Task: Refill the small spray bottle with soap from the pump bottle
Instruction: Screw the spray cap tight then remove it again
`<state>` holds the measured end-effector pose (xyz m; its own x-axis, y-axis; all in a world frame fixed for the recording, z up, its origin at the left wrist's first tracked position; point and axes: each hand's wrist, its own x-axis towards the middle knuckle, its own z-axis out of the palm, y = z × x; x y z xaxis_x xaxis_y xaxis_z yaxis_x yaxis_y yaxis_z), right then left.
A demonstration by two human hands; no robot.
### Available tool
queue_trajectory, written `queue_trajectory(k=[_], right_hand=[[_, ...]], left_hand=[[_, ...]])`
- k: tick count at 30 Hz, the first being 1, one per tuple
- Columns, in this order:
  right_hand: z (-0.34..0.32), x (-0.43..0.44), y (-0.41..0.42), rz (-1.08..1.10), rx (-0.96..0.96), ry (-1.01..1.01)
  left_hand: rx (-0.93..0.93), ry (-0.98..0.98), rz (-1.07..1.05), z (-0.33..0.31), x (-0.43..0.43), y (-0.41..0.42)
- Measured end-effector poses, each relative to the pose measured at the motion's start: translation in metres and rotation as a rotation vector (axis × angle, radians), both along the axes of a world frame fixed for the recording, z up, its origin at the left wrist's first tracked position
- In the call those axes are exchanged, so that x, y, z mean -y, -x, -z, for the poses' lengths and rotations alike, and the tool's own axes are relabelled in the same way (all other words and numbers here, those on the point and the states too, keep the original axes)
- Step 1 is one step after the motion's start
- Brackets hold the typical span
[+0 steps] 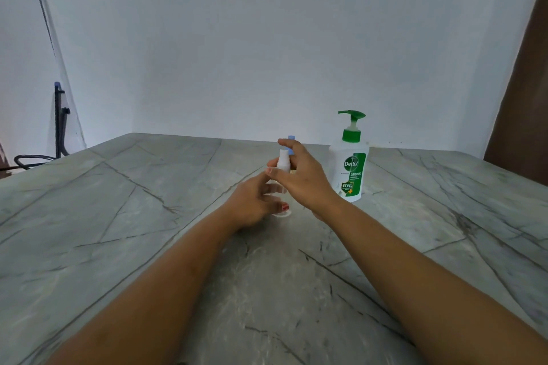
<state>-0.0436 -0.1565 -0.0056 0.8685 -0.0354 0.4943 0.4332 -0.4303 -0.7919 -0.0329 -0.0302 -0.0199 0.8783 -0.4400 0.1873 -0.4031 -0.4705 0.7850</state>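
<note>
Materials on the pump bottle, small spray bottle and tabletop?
Pump bottle: looks like clear glossy plastic, with a green opaque pump and printed label. Small spray bottle: apparently white or translucent plastic, mostly hidden by hands. Tabletop: grey veined stone or stone-look laminate, mild sheen.

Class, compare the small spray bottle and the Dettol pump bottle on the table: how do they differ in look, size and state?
The small spray bottle is slim with a white nozzle; the Dettol pump bottle is bigger with a green pump. The spray bottle is held between the left hand and right hand; the pump bottle stands untouched. Both are upright on the marble table.
</note>
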Motion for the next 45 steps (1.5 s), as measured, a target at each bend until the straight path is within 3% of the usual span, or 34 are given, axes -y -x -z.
queue_trajectory(k=[7,13,20,23,32,36,45], right_hand=[[-0.004,0.019,0.003,0.079,0.002,-0.026],[-0.006,0.027,0.006,-0.025,-0.024,-0.053],[-0.003,0.014,0.006,-0.091,-0.001,0.072],[0.0,0.009,0.004,-0.105,-0.001,0.015],[-0.005,0.004,0.0,0.15,0.088,0.042],[-0.013,0.004,0.0,0.092,0.118,-0.13],[-0.042,0.039,0.011,0.11,0.426,-0.636]], left_hand=[[-0.009,0.016,-0.027,0.002,0.0,-0.002],[0.006,-0.018,-0.051,0.0,0.001,-0.003],[0.028,-0.033,-0.033,-0.001,0.0,-0.002],[0.033,-0.038,-0.038,-0.002,0.002,-0.001],[-0.009,-0.038,-0.058,-0.002,0.002,-0.004],[-0.017,-0.013,-0.047,-0.001,-0.001,-0.006],[-0.01,-0.022,-0.029,-0.003,-0.009,-0.009]])
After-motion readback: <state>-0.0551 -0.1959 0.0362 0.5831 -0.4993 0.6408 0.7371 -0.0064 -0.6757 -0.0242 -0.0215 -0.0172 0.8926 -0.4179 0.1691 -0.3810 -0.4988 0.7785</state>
